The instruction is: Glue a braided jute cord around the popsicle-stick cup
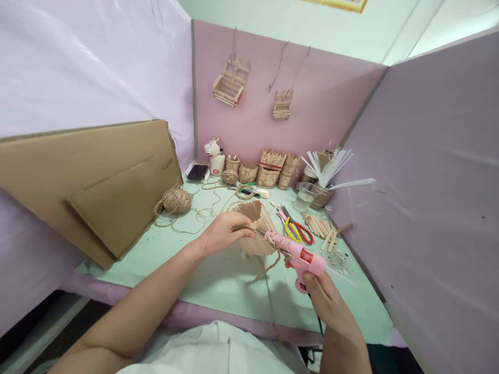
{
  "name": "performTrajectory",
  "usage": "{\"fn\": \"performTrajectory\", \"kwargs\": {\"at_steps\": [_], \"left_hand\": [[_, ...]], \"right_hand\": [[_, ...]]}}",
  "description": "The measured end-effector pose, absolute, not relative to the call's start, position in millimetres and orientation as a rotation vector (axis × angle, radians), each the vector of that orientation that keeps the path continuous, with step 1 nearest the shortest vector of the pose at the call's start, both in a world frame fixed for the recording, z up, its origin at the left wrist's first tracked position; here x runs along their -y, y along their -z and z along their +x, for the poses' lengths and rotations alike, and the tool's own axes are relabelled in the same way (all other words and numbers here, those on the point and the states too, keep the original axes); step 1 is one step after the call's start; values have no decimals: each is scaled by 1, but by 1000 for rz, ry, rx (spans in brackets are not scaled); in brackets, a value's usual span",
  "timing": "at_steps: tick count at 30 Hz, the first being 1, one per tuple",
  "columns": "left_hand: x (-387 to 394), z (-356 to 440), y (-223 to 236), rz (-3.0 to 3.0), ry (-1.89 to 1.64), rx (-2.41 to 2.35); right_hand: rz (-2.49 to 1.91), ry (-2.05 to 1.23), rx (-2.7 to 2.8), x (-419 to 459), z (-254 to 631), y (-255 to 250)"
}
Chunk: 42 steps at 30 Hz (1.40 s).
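Note:
My left hand [228, 231] is closed at the near left side of a small pot made of craft sticks [265, 248]. Its fingertips are pressed together and partly hide what they pinch. My right hand [325, 298] is wrapped round the handle of a pink hot glue gun [298, 255]. The gun's nozzle points left, close to my left fingertips and the pot's side. Stray glue strands and bits cling to the gun's barrel. A length of twine [268, 285] hangs below the pot toward the table's front edge.
Scissors [298, 231] and loose craft sticks [317, 226] lie to the right. A twine ball [177, 200] sits left, by a cardboard sheet [117, 197]. Finished stick pots [268, 176], a clear plastic cup [305, 197] and white glue sticks [329, 169] stand at the back.

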<state>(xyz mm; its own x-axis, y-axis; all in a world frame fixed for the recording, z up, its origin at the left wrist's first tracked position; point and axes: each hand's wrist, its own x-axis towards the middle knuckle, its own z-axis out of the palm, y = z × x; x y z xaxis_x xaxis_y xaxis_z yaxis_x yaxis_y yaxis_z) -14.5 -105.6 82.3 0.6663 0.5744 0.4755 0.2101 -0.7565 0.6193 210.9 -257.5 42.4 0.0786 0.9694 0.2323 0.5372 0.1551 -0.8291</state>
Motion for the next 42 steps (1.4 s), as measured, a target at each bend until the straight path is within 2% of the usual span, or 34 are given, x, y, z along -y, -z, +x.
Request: {"fn": "performTrajectory", "kwargs": {"at_steps": [42], "left_hand": [[106, -15, -81, 2352, -904, -603]], "right_hand": [[-1453, -556, 1623, 258, 215, -40]]}}
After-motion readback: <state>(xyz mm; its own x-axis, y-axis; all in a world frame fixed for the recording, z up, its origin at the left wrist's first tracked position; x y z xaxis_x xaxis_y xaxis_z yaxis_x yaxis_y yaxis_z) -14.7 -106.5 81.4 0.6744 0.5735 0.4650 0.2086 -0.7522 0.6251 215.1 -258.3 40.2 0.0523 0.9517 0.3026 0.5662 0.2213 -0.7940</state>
